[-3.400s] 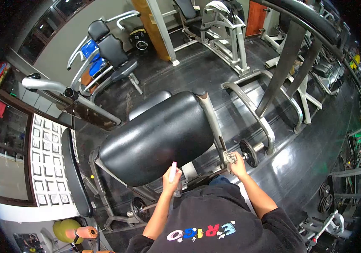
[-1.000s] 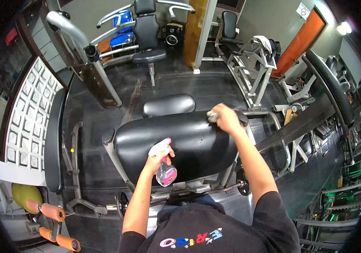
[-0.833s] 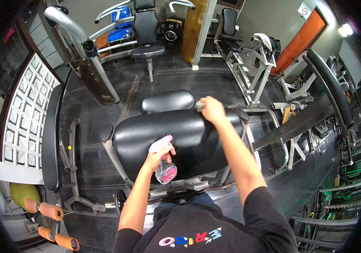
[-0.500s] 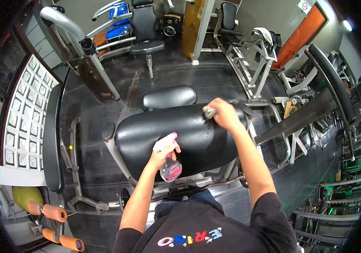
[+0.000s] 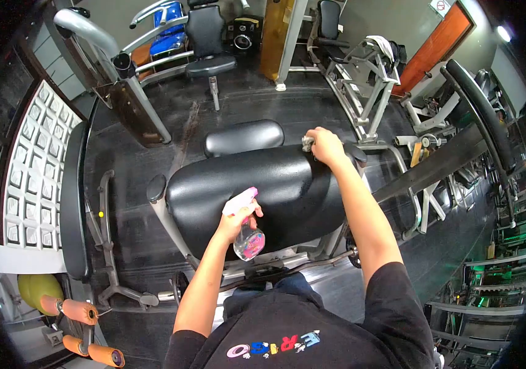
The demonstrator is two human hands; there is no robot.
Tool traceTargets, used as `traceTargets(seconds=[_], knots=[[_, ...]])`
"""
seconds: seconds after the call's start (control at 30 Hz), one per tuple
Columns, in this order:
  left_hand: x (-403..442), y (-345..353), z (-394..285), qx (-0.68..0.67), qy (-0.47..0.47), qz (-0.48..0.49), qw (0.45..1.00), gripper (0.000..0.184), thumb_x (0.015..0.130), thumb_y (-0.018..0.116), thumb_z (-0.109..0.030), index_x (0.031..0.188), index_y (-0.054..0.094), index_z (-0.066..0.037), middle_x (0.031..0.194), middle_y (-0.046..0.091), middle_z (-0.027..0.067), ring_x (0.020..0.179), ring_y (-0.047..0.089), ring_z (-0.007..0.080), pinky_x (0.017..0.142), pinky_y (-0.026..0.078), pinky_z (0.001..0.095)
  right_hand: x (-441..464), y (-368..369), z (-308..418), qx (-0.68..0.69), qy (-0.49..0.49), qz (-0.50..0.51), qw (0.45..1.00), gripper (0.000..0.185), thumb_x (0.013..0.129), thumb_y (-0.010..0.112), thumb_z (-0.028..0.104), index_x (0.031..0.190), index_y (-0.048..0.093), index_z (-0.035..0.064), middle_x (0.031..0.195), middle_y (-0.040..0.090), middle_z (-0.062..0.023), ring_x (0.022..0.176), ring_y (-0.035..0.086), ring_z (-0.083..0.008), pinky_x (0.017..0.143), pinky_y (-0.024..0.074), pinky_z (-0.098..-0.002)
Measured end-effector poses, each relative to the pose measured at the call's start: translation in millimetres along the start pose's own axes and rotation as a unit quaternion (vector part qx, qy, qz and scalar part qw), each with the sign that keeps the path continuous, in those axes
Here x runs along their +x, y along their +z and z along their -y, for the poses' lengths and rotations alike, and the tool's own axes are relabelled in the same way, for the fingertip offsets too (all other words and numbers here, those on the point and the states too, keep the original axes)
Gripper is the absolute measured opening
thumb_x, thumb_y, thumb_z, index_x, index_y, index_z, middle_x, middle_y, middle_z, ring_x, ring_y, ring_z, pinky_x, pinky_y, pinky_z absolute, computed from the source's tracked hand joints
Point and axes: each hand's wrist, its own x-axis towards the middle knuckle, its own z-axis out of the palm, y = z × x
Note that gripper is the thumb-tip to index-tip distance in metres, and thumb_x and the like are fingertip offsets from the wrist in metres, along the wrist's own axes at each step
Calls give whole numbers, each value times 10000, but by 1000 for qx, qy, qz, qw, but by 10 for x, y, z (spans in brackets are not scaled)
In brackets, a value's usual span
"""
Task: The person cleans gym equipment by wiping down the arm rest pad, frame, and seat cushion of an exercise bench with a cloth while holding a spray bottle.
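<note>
My left hand (image 5: 233,224) is wrapped round the neck of a clear spray bottle (image 5: 250,244) with a white and pink trigger head. The bottle is held above the near side of a large black padded bench (image 5: 226,178). At the far right edge of that pad, my right hand (image 5: 327,146) is closed on a crumpled greyish cloth (image 5: 307,144). Darker, wet-looking patches show on the pad's right half. Just beyond it is a smaller black pad (image 5: 244,138).
A barbell (image 5: 300,268) lies between my body and the bench. On the left stand a long black pad (image 5: 75,203) and orange foam rollers (image 5: 79,311). A seated machine (image 5: 212,66) is at the back, and an inclined bench (image 5: 481,117) stands on the right.
My right hand has moved with the cloth from the pad's upper surface to its far edge. The left hand still holds the bottle in nearly the same place.
</note>
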Motion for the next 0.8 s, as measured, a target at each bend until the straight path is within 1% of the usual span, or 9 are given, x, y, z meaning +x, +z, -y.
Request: traceTargets(seconds=[0.1, 0.17, 0.2, 0.27, 0.33, 0.43, 0.57, 0.7, 0.8], knots=[[-3, 37, -37, 6, -17, 3, 1000, 392, 923, 645, -250, 1248, 600, -37, 871, 674, 92, 602, 619, 144, 556, 508, 261, 175, 236, 292, -66, 7, 4, 998, 153, 830, 659, 176, 956, 739, 142, 1029, 686, -114, 984, 691, -346, 857, 566, -470], [-9, 52, -50, -10, -13, -12, 1000, 342, 918, 652, -254, 1178, 614, -35, 875, 672, 93, 638, 629, 149, 555, 512, 266, 236, 496, 529, -3, -37, -38, 999, 199, 822, 615, 125, 976, 739, 143, 1049, 703, -135, 1003, 691, -355, 856, 561, -479], [-2, 57, -55, -10, -14, -10, 1000, 342, 918, 652, -254, 1178, 614, -35, 875, 672, 93, 638, 629, 149, 555, 512, 266, 166, 439, 704, 22, -83, -19, 996, 230, 806, 615, 97, 1000, 732, 141, 1062, 704, -144, 1000, 689, -363, 859, 559, -472], [-3, 44, -56, -9, -12, -4, 1000, 309, 914, 658, -264, 1120, 618, -36, 883, 669, 93, 677, 635, 152, 555, 517, 270, -79, 388, 877, 108, -199, -74, 971, 285, 750, 633, 19, 1002, 708, 128, 1022, 681, -124, 980, 670, -354, 873, 543, -455], [0, -12, 5, -7, -17, 13, 1000, 357, 919, 653, -257, 1197, 610, -37, 900, 666, 92, 698, 635, 152, 556, 519, 269, -366, 157, 855, 160, -243, -41, 956, 316, 718, 641, -16, 995, 705, 120, 1007, 663, -99, 1001, 648, -336, 901, 526, -439], [0, -14, -4, -20, -11, 17, 1000, 473, 933, 635, -229, 1364, 545, -55, 917, 664, 93, 649, 621, 147, 553, 517, 268, -592, -81, 404, 96, -186, -46, 977, 372, 695, 652, -45, 1027, 705, 114, 1046, 662, -88, 1045, 638, -327, 922, 518, -427], [15, -20, 30, -26, -18, 4, 999, 400, 945, 625, -218, 1302, 573, -45, 904, 670, 93, 594, 610, 143, 546, 510, 267, -371, -69, -50, 51, -38, -94, 994, 346, 736, 626, -43, 1034, 717, 108, 1032, 670, -113, 1025, 659, -354, 877, 535, -447], [11, -36, 41, -18, -12, 2, 1000, 301, 941, 637, -234, 1163, 609, -33, 861, 677, 92, 576, 611, 148, 542, 504, 267, -351, 210, 607, 71, -108, -93, 987, 365, 704, 634, -25, 1035, 709, 110, 1084, 663, -111, 1017, 646, -348, 894, 526, -432], [14, -60, 70, -22, -7, 4, 1000, 335, 939, 638, -235, 1206, 600, -35, 868, 676, 93, 576, 613, 150, 540, 504, 267, -755, 131, 876, 161, -206, -106, 959, 402, 647, 651, -63, 1018, 696, 83, 1109, 659, -108, 1023, 629, -331, 914, 516, -414]])
